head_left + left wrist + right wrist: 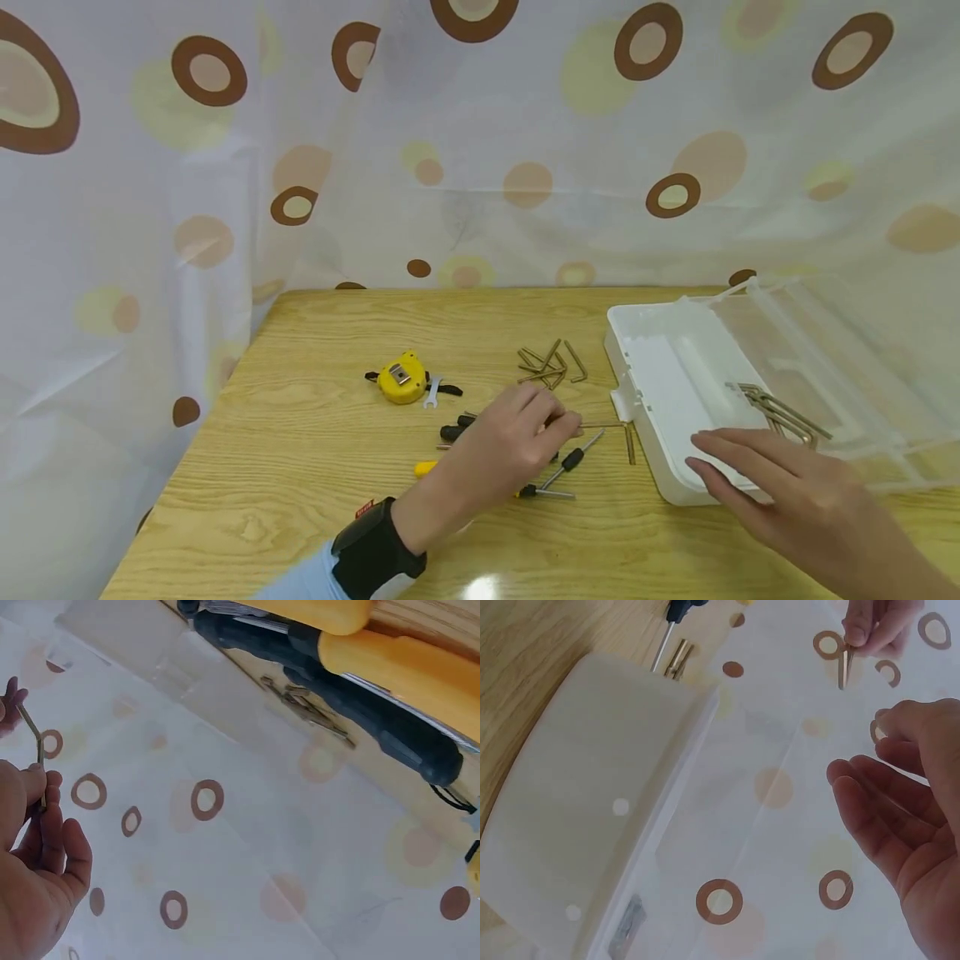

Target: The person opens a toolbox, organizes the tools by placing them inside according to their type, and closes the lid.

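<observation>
1. A patterned curtain (480, 150), white with brown rings and pale spots, hangs behind the white box.
2. The wood-grain tabletop (300, 467) carries the box and spreads mostly to its left.
3. The white box (663, 392) lies uncovered, its pale inside showing.
4. Its clear lid (840, 358) is spread out on the box's right.
5. The right hand (802, 492) is above the box's near right part, fingers loosely bent, a gap between thumb and fingers, gripping nothing.
6. The left hand (502, 437) is left of the box, thumb and fingertips pinching a held key (602, 424), L-shaped and brass-coloured. Its bent end reaches toward the box's left wall, raised off the tabletop; whether a second key is pinched with it, I cannot tell.
7. Several screwdrivers (453, 433), with black or yellow handles, lie left of the box's near half, partly hidden under the left hand.
8. More bent keys (783, 412) lie along the box's right edge; whether on the box or the lid is unclear.
9. A loose pile of keys (553, 363) rests near the box, left of its far half.
10. A yellow tape measure (402, 379) sits well apart, left of the box.
11. A small wrench (432, 392) lies just beside the tape measure, on the box's side.
</observation>
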{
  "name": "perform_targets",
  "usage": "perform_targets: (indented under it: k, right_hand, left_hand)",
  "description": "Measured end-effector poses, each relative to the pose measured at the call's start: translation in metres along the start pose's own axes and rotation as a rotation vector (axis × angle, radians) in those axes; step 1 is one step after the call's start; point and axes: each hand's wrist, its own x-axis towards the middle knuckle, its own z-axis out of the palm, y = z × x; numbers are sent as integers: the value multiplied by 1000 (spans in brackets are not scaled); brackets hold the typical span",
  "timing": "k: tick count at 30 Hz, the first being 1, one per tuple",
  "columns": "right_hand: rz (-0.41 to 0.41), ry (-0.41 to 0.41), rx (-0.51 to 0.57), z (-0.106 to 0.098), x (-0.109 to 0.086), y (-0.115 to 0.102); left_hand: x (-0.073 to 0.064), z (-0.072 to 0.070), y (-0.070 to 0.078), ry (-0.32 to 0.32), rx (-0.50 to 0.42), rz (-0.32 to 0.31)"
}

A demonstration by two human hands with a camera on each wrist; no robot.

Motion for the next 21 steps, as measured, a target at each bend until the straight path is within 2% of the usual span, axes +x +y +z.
perform_targets:
  k: [6, 15, 21]
  right_hand:
    - [-62, 46, 125, 12, 14, -14]
    - [-159, 12, 277, 23, 22, -24]
    - [-195, 27, 282, 23, 24, -26]
  left_hand:
    - [6, -7, 14, 91, 1, 72]
    - [6, -7, 20, 207, 40, 161]
    - [6, -7, 20, 248, 45, 179]
